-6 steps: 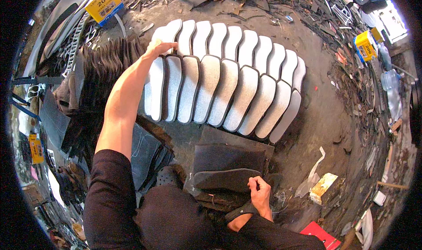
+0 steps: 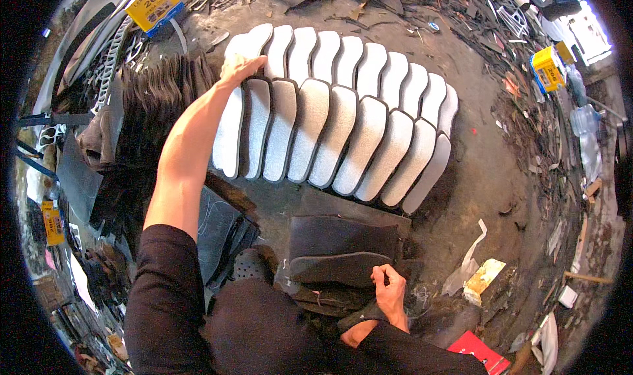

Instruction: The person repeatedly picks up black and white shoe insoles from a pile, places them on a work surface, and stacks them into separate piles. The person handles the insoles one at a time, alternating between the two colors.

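Note:
Two overlapping rows of pale, dark-edged shoe insoles (image 2: 343,131) lie fanned across the ground in front of me. My left hand (image 2: 242,70) reaches to the left end of the rows, its fingers closed at the top of the leftmost near-row insole (image 2: 227,137). Part of those fingers is hidden. Closer to me, a dark insole (image 2: 333,268) rests along the near side of a black sheet (image 2: 343,235). My right hand (image 2: 390,289) is curled beside the right end of that dark insole; what its fingers hold, if anything, is hidden.
Stacked dark insoles (image 2: 155,91) stand to the left. Yellow boxes (image 2: 155,7) sit around the edges. Dark offcuts (image 2: 475,52) litter the far and right ground. A yellowish block (image 2: 484,279) and a red packet (image 2: 478,352) lie at the near right.
My left hand stays at the left end of the rows. The left-end insoles have shifted slightly left and away from me. My right hand keeps its place.

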A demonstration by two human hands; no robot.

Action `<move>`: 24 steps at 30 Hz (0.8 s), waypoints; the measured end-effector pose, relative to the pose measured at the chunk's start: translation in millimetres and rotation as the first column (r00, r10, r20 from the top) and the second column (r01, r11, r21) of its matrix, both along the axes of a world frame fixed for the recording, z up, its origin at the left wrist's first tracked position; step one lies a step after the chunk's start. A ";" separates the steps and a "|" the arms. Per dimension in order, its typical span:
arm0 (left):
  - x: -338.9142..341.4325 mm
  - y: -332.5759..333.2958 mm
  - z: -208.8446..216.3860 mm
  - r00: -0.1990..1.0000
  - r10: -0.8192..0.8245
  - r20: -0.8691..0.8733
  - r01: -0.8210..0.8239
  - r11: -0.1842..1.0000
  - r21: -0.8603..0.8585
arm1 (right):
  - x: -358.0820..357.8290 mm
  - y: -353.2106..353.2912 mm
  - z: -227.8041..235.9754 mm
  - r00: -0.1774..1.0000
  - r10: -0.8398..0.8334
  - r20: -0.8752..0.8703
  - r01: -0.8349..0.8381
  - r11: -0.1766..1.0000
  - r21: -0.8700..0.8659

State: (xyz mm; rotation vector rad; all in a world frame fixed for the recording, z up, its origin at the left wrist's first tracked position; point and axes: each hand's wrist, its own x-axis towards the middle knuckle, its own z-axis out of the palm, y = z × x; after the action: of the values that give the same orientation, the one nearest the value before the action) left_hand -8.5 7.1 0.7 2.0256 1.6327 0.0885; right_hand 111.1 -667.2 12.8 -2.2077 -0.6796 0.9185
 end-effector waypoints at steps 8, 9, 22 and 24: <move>-18.9 -9.3 -2.9 0.949 -0.115 0.294 0.139 0.988 -0.060 | -1.8 -2.3 2.9 0.999 -0.036 -0.005 0.036 0.999 0.019; -21.5 -12.7 -4.1 0.934 -0.092 0.344 0.115 0.992 -0.048 | -1.1 0.5 2.7 0.999 -0.033 0.006 0.033 0.999 0.027; -20.5 35.5 32.3 0.960 0.216 0.178 -0.245 0.957 0.155 | -5.6 8.0 5.1 0.976 0.156 0.149 -0.170 0.981 0.088; -20.7 37.7 56.9 0.459 0.557 0.692 -0.465 0.815 -0.347 | -6.3 10.2 9.2 0.991 0.109 0.081 -0.112 0.993 0.033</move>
State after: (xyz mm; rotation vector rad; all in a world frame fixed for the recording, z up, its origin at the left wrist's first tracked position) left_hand -29.3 44.8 57.5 1.0328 1.5110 0.9463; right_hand 104.8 -657.0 22.0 -2.2013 -0.8564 0.8690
